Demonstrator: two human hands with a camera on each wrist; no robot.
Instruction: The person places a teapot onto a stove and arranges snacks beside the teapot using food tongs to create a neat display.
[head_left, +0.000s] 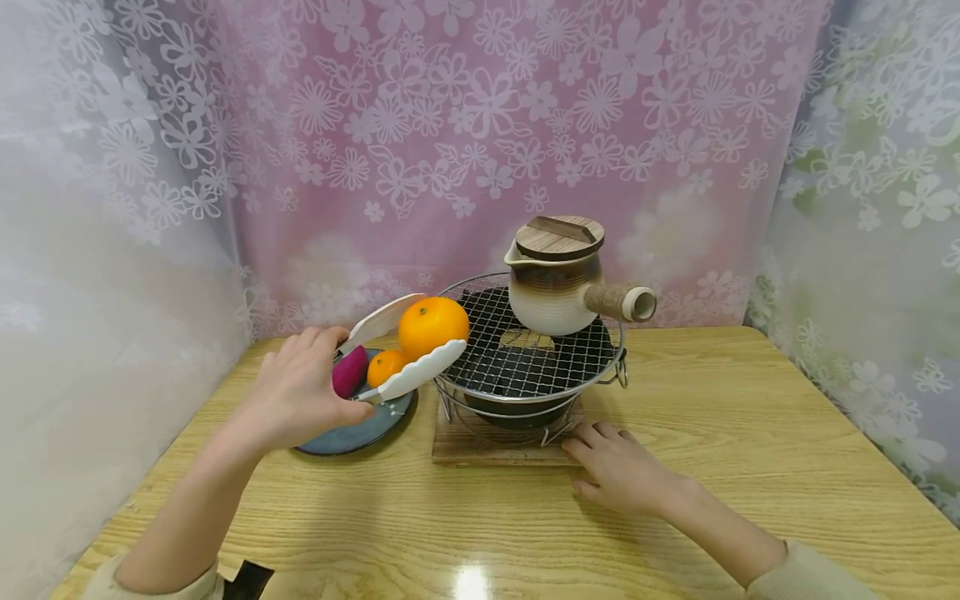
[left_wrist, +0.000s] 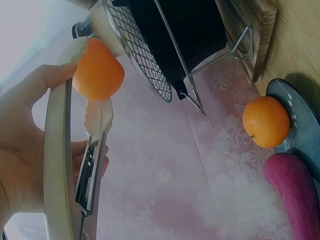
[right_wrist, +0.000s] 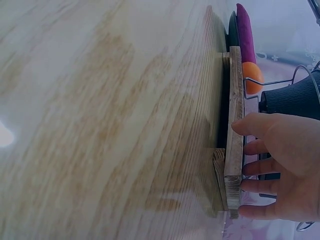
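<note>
Large orange (head_left: 433, 327), held at grill's (head_left: 495, 367) nine o'clock;
left hand (head_left: 300, 383) gripped tongs (head_left: 423, 370), parted to its width; right hand (head_left: 618, 467), fingers loose, touched wooden base (head_left: 465, 450) at five o'clock, likely for steadiness.

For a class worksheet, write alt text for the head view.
A left hand holds an orange in tongs near a mesh grill bearing a lidded pot; the right hand touches the wooden base. A plate holds another orange.
</note>
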